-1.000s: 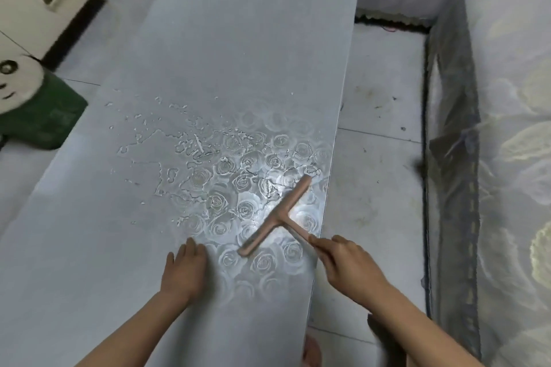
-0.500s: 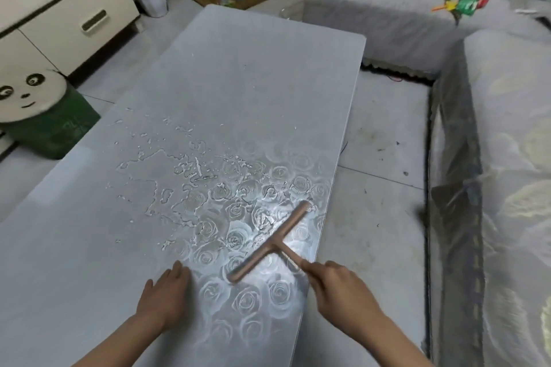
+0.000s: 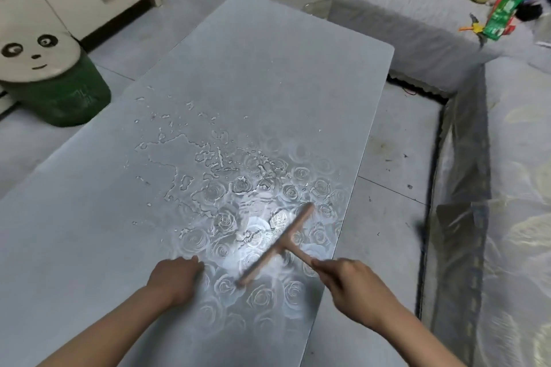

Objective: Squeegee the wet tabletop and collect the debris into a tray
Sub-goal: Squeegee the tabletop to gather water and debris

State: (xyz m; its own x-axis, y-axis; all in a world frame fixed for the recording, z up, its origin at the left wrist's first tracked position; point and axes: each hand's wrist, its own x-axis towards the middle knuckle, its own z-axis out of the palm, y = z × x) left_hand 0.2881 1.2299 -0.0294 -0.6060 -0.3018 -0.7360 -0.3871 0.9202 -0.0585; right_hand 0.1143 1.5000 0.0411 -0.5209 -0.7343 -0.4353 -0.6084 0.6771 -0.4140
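Squeegee (image 3: 278,243): handle gripped in my right hand (image 3: 354,292) fingers, blade on the wet counter (image 3: 268,68) at its right edge, drawn slightly nearer than a second ago. Left hand (image 3: 176,277): loosely bent, empty, resting on the counter. Water (image 3: 185,158) lies mostly beyond the blade, so wiping looks barely begun.

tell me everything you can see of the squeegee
The squeegee is T-shaped and pinkish tan, apparently plastic: a long straight blade bar with a short stem off its middle. The bar lies diagonally on the wet, rose-patterned tabletop near its right edge, its near end motion-blurred. The right hand curls round the stem's grip, hiding its end. The left hand rests on the tabletop beside the bar's near end, apart from it.
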